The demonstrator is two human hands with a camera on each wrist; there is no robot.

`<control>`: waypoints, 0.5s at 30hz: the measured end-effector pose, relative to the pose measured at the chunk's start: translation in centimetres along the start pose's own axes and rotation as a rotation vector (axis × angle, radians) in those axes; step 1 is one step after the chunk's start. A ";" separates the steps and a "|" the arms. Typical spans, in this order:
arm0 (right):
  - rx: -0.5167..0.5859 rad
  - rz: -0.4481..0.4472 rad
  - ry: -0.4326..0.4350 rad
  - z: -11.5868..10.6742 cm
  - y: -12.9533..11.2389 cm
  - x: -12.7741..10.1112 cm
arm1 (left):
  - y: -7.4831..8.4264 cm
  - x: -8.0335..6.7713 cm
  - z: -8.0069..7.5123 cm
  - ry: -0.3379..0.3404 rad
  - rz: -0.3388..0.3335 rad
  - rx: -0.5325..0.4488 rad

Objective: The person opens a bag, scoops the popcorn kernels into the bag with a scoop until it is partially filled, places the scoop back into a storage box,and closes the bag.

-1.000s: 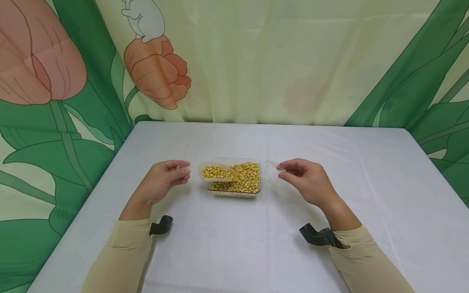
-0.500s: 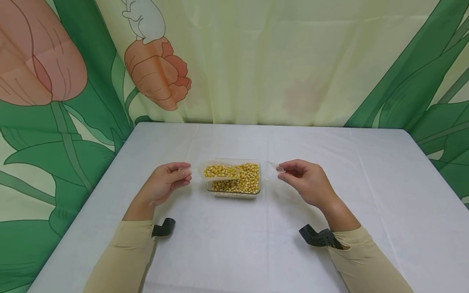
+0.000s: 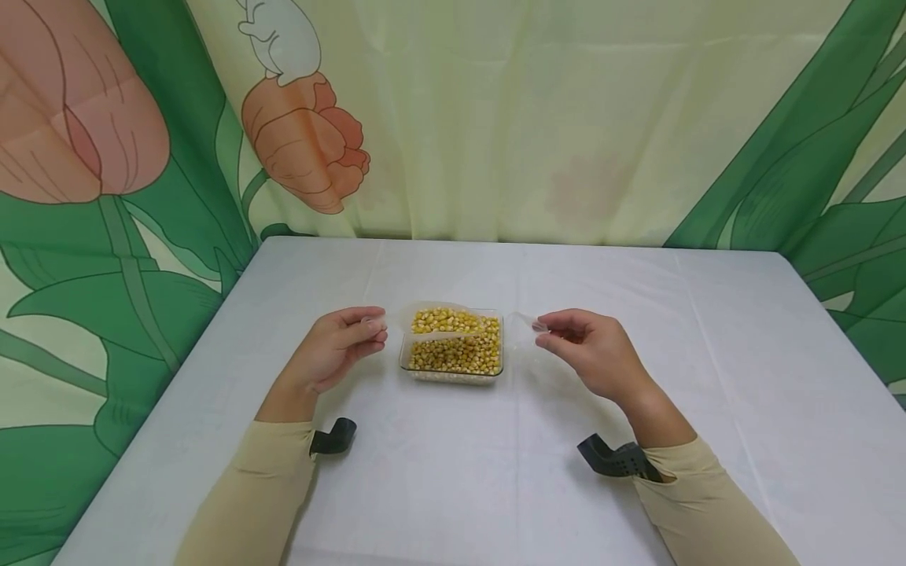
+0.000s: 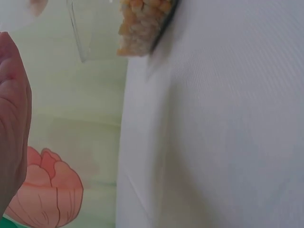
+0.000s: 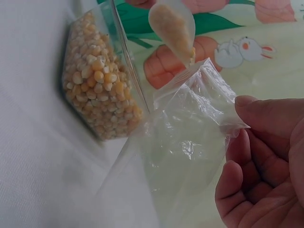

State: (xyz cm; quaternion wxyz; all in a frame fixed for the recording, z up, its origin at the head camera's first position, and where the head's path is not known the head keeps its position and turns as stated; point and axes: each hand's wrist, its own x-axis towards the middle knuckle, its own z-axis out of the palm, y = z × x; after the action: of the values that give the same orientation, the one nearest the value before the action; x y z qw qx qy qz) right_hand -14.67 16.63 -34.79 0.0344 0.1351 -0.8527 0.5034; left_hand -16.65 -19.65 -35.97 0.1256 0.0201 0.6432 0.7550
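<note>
the clear plastic scoop [image 3: 442, 320], heaped with yellow corn kernels [image 3: 446, 321], hung over the rear left part of the clear rectangular container [image 3: 453, 376], which sat near the middle of the white-clothed table [image 3: 439, 472] and held more kernels. the left hand [image 3: 333, 350] pinched the scoop's handle between thumb and curled fingers. just right of the container, the right hand [image 3: 591, 350] pinched the rim of a thin, crinkled transparent plastic bag [image 5: 190, 142] between thumb and fingers, its mouth held open toward the container. the kernels looked small, rounded and glossy. a smooth floral curtain [image 3: 495, 118] hung behind the table's far edge.
</note>
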 end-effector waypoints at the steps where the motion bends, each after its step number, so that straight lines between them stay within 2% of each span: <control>1: 0.003 0.000 -0.002 0.0 0.0 0.0 | 0.0 0.1 0.2 -0.003 0.003 -0.005; 15: 0.004 0.006 -0.031 0.6 -0.5 0.3 | -0.3 1.1 3.4 -0.093 0.028 -0.055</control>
State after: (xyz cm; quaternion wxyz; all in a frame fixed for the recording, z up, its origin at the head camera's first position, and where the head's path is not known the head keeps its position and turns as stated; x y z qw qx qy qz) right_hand -14.78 15.89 -34.62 0.0197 0.1405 -0.8525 0.5032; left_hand -17.01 -16.11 -35.82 0.1454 0.0609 0.6153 0.7723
